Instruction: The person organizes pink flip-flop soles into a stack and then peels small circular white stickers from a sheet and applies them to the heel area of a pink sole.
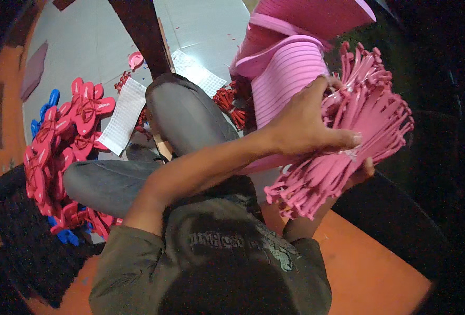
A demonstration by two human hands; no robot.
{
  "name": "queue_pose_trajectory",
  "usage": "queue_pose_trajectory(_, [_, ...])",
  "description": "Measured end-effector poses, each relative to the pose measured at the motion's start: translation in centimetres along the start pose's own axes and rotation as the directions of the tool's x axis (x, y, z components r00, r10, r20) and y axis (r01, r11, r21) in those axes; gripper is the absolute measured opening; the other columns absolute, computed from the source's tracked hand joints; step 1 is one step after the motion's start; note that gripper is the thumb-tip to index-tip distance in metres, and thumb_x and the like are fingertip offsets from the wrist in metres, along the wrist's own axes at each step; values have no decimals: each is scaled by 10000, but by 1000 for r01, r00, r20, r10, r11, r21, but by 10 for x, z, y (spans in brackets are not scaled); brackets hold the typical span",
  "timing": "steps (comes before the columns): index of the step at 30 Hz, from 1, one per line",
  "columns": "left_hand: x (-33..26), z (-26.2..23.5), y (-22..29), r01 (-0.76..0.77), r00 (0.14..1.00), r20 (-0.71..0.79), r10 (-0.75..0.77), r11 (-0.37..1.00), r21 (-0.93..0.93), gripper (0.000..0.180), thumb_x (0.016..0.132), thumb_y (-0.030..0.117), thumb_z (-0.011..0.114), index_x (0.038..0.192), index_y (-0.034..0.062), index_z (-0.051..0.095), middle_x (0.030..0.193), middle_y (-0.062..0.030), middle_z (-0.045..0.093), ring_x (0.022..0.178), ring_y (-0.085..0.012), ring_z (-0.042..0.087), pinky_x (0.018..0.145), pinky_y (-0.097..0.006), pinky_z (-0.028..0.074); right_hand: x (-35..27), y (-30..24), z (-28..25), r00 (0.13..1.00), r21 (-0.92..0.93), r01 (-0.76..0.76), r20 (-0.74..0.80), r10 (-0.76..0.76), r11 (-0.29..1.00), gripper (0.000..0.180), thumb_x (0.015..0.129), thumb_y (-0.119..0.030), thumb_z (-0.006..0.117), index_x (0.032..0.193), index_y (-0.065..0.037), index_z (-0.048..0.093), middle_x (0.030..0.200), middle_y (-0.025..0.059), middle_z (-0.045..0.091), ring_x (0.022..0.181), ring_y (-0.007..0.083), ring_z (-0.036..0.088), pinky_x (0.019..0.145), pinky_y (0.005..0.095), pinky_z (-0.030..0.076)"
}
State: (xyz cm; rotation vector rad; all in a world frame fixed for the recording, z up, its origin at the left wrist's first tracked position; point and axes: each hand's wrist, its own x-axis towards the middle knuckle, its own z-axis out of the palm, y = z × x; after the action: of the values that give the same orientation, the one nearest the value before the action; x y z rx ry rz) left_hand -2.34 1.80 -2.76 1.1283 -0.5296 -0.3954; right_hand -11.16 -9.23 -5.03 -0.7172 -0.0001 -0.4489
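A big bundle of pink flip-flop straps [382,118], tied near its middle, is held up at my right side. My left hand [303,123] reaches across from the left and grips the bundle, thumb on the straps and fingers at its far side. From below, my right hand [368,168] supports the same bundle; the straps hide most of it, and only some fingertips show. Just left of the bundle stands a stack of pink foam soles [290,73], close to my left wrist. More pink soles [300,18] lie behind it.
Finished-looking pink flip-flops [88,107] are heaped at the left, with blue ones [49,107] among them. White textured sheets [122,115] and a tied bunch of red straps [230,107] lie on the pale floor [96,31]. A dark wooden post [143,34] rises beyond my knees.
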Motion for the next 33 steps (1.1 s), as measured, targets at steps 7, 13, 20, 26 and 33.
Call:
queue_pose_trajectory(7, [-18, -11, -61, 95, 995, -29, -91, 950, 297, 797, 595, 404, 760, 1169, 8, 374, 1069, -159, 506, 1001, -214, 506, 885, -316, 385, -11, 23, -56, 965, 30, -174, -196, 176, 984, 894, 599, -410, 612, 1316, -46, 221, 1268, 169, 352, 1145, 315, 390, 977, 448, 333])
queue_pose_trajectory(13, [-54, 7, -94, 287, 955, 110, -277, 954, -83, 818, 642, 361, 742, 1228, 5, 295, 1129, -155, 467, 1055, -224, 469, 924, -327, 359, -53, 15, -140, 949, 127, -149, -262, 178, 981, 868, 575, -296, 658, 1299, -36, 255, 1234, 160, 399, 1109, 305, 434, 963, 454, 348])
queue_pose_trajectory(20, [-72, 28, -139, 308, 839, 414, -352, 936, 170, 772, 687, 270, 687, 1273, -2, 265, 1182, -159, 446, 1097, -200, 429, 934, -313, 350, -108, -22, -185, 890, -58, -220, -420, 176, 974, 867, 554, -229, 682, 1293, -31, 274, 1210, 143, 431, 1095, 285, 452, 949, 428, 360])
queue_pose_trajectory(26, [-82, 74, -221, 625, 683, 507, -526, 780, -35, 565, 721, 154, 575, 1218, -16, 367, 1080, -111, 525, 941, -159, 499, 843, -276, 394, -130, -62, -191, 814, -310, -459, -524, 253, 833, 870, 536, -172, 702, 1288, -27, 291, 1189, 129, 458, 1083, 268, 468, 937, 406, 370])
queue_pose_trajectory(33, [-91, 105, -255, 822, 569, 487, -663, 440, -360, 448, 767, 70, 526, 1205, 75, 435, 1045, -40, 557, 893, -159, 554, 735, -316, 464, -57, -87, -173, 736, -700, -661, -532, 419, 272, 816, 551, -85, 708, 1270, -7, 331, 1180, 98, 482, 1074, 191, 479, 932, 303, 364])
